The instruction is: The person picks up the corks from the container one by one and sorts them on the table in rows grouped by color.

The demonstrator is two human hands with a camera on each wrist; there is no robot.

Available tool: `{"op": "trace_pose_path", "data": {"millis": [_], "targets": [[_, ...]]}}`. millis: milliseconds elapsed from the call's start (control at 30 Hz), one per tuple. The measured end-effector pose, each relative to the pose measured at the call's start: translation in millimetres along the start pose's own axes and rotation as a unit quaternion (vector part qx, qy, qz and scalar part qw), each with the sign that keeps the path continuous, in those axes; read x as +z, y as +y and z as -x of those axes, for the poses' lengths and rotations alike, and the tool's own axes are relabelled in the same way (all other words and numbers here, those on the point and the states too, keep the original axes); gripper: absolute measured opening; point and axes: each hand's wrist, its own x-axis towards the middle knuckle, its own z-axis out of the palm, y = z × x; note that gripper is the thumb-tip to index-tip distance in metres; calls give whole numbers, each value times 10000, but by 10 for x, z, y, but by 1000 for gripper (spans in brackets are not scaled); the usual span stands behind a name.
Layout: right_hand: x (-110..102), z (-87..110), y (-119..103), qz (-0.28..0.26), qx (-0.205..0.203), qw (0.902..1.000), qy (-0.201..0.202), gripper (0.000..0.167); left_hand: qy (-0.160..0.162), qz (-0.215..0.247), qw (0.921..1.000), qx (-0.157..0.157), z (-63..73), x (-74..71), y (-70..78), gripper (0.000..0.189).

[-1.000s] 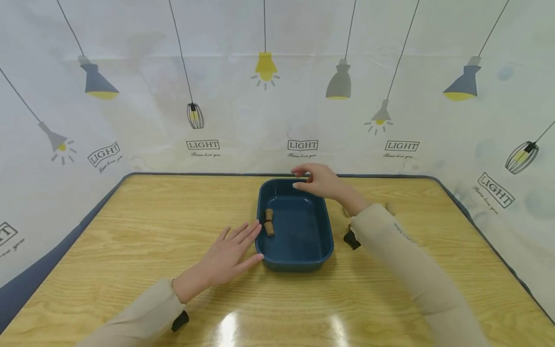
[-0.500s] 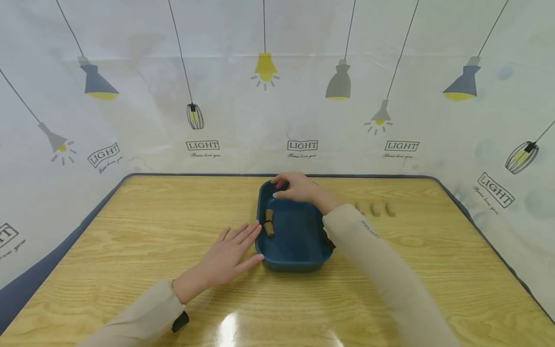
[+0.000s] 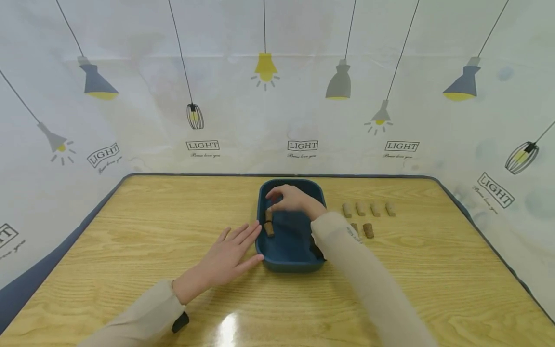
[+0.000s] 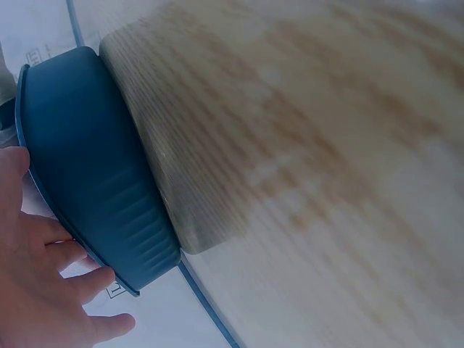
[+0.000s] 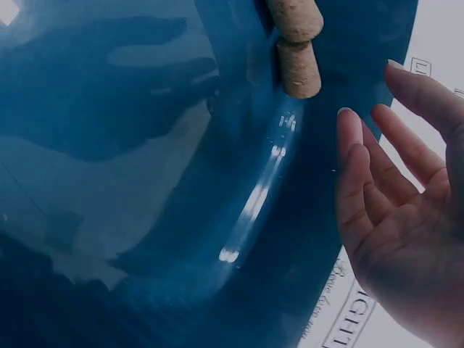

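A dark blue rectangular tub point(image 3: 292, 267) stands on the wooden table. Inside it, two brown corks point(image 3: 269, 229) lie end to end along the left wall. My left hand point(image 3: 223, 258) has its fingers straight and touches the tub's left rim; the left wrist view shows the fingertips along the rim point(image 4: 51, 206). Over the tub's far half is my right hand point(image 3: 289, 198), just beside the farther cork. The right wrist view shows the fingers loosely bent and apart from the corks point(image 5: 299, 69), holding nothing.
Right of the tub, several pale corks point(image 3: 375, 209) stand in a row on the table. Nearer, a darker cork point(image 3: 368, 230) has another cork point(image 3: 354, 227) beside it, partly hidden by the right sleeve point(image 3: 347, 250). A lamp-printed backdrop point(image 3: 243, 96) rises behind the table.
My right hand has moved from the tub's far right rim leftward, then down and nearer, toward the corks inside. More corks on the table show now. The left hand has not moved.
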Motion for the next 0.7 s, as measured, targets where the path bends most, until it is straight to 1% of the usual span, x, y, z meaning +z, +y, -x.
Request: {"op": "trace_pose_path", "data": {"millis": [300,433,533,700], "targets": [[131,-29,46,-215,86,9996,-184,37,15,-23,10000,2,-4,-14,18,65],[186,-15,59,-118,19,9997,-225,34,-14,-10,10000,-4,2,-12,26,65],[210,0,68,-101,42,9997,-235,33,-11,20,10000,-8,1,-9,23,65],[222,2,73,-321,155,9991,-229,33,-22,-8,10000,-20,-5,-4,13,65]]}}
